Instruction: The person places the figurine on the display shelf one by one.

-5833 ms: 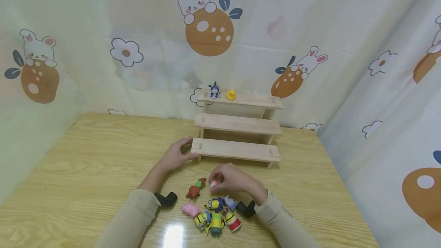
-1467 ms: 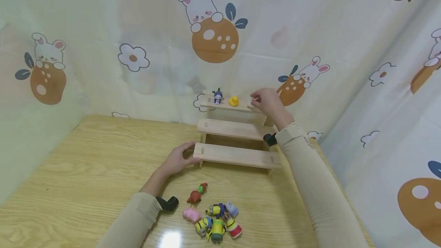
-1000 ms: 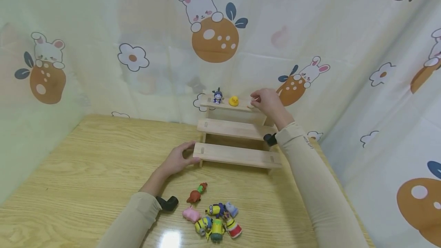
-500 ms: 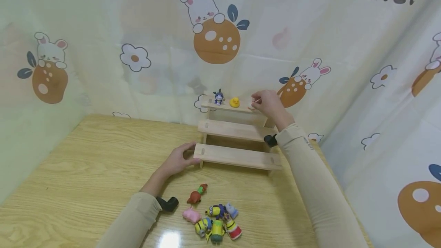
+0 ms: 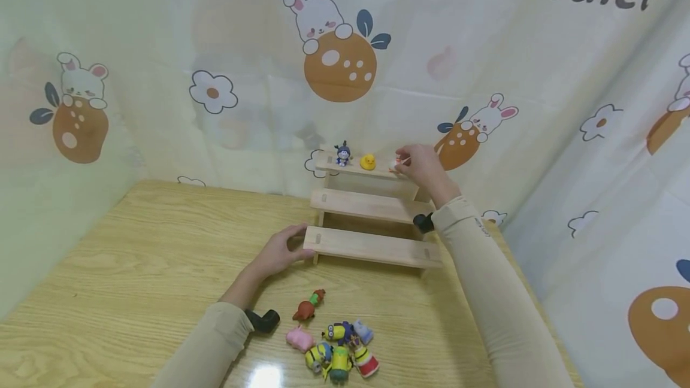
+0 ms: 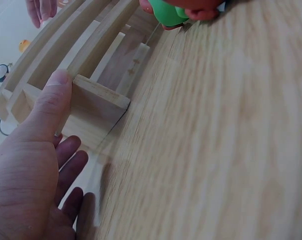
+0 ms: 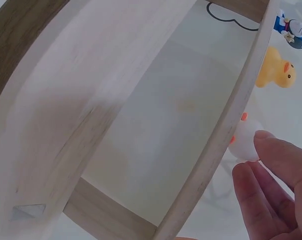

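Note:
A three-step wooden display shelf [image 5: 372,246] stands toward the back of the table. At its top step my right hand [image 5: 426,167] pinches a small white toy with orange parts [image 7: 244,142], thumb on one side and fingertips at the other. Left of it on that step sit a yellow rubber duck [image 5: 368,162] and a blue-and-white figurine [image 5: 342,154]. My left hand [image 5: 277,251] holds the left end of the lowest step, thumb at the front corner and fingers behind. The left wrist view shows the thumb tip against the board's end [image 6: 98,90].
Nearer on the table lie a reddish-brown and green toy [image 5: 307,307], a pink pig [image 5: 299,338], several yellow minion figures [image 5: 339,364] and a pale blue toy [image 5: 363,332]. A printed curtain [image 5: 248,41] hangs close behind the shelf.
Since the oldest frame, my right hand has carried the white toy from the table up to the top step. Lately it has barely shifted, and more of the toy shows. The left hand stays put.

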Demonstrator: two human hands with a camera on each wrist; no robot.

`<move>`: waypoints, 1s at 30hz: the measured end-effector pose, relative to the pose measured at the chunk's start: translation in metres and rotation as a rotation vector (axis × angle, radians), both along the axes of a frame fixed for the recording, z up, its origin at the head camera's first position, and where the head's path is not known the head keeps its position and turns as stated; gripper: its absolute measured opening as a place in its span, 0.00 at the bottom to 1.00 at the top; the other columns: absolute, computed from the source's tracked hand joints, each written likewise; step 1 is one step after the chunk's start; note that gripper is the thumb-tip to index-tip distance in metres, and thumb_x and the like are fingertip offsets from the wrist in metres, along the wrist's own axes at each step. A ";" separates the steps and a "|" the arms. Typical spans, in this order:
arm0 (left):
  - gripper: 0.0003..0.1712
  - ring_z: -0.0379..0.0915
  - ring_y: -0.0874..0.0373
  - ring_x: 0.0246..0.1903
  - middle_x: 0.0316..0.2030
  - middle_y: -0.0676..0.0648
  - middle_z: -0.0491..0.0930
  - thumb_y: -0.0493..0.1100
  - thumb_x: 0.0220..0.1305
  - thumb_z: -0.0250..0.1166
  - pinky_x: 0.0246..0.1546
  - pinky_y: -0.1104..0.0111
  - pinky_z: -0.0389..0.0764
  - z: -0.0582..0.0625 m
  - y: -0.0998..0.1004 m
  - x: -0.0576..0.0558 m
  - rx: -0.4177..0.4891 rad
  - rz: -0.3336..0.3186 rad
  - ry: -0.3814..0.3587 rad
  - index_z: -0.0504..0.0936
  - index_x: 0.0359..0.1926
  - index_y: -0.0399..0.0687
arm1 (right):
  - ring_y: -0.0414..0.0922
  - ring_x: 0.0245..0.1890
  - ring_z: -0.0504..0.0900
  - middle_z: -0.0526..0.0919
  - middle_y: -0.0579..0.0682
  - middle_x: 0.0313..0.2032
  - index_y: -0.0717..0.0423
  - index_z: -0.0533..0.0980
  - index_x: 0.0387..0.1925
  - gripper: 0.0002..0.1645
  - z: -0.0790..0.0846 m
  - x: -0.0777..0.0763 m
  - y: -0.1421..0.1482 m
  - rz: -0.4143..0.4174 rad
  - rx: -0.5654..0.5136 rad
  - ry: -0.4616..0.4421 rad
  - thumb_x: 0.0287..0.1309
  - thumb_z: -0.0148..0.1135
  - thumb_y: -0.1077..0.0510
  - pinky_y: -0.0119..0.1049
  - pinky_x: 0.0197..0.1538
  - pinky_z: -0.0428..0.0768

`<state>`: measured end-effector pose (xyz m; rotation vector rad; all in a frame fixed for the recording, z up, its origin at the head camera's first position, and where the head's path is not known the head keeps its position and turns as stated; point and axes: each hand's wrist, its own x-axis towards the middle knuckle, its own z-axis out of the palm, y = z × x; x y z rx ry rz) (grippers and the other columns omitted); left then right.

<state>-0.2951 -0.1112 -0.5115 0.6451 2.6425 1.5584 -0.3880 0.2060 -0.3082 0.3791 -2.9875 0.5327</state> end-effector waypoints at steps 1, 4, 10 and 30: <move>0.45 0.60 0.44 0.66 0.62 0.41 0.72 0.53 0.55 0.70 0.69 0.49 0.58 -0.001 0.000 0.000 0.000 -0.001 0.003 0.64 0.67 0.39 | 0.55 0.50 0.80 0.80 0.62 0.51 0.64 0.72 0.58 0.25 -0.001 0.000 0.000 -0.001 0.000 0.003 0.60 0.62 0.60 0.47 0.54 0.79; 0.44 0.61 0.44 0.66 0.62 0.41 0.72 0.53 0.54 0.70 0.69 0.49 0.58 -0.003 0.001 0.001 0.002 -0.004 0.000 0.64 0.67 0.39 | 0.54 0.51 0.80 0.80 0.61 0.51 0.64 0.72 0.58 0.25 -0.002 0.002 0.001 -0.006 -0.002 0.000 0.60 0.62 0.60 0.47 0.54 0.79; 0.47 0.61 0.46 0.66 0.62 0.42 0.72 0.56 0.53 0.71 0.69 0.50 0.58 -0.010 0.003 0.001 0.012 -0.011 -0.023 0.64 0.68 0.39 | 0.55 0.50 0.79 0.80 0.62 0.51 0.63 0.73 0.58 0.25 -0.005 0.006 0.001 -0.019 -0.013 -0.018 0.60 0.62 0.60 0.47 0.54 0.79; 0.47 0.60 0.46 0.67 0.64 0.43 0.70 0.56 0.54 0.70 0.70 0.53 0.58 -0.003 -0.002 -0.002 -0.010 0.007 -0.017 0.63 0.68 0.40 | 0.54 0.49 0.81 0.81 0.59 0.52 0.60 0.74 0.57 0.24 0.004 0.026 0.003 -0.031 -0.037 0.063 0.60 0.62 0.56 0.48 0.53 0.79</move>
